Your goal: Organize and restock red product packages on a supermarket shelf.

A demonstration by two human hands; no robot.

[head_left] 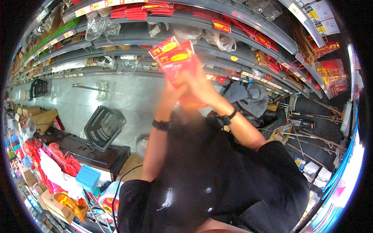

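Observation:
Ahead of my chest, in front of the shelves, I hold several flat red packets [176, 58] with yellow print, fanned apart at their upper ends. They look like red envelopes in plastic sleeves. My left hand [173, 93] is closed round their lower left part. From the other side my right hand [203, 87] closes on the same packets, its fingers smeared by motion. More red shows below the hands, too blurred to make out. Each wrist wears a black band.
Curving grey shelves [210, 50] carry stacked red packets [128, 12] and plastic-bagged goods. A dark basket [103, 128] stands on the floor at left, near cardboard boxes [44, 118]. Grey fabric [246, 97] and black bags lie at right, beside metal hook rods [311, 138].

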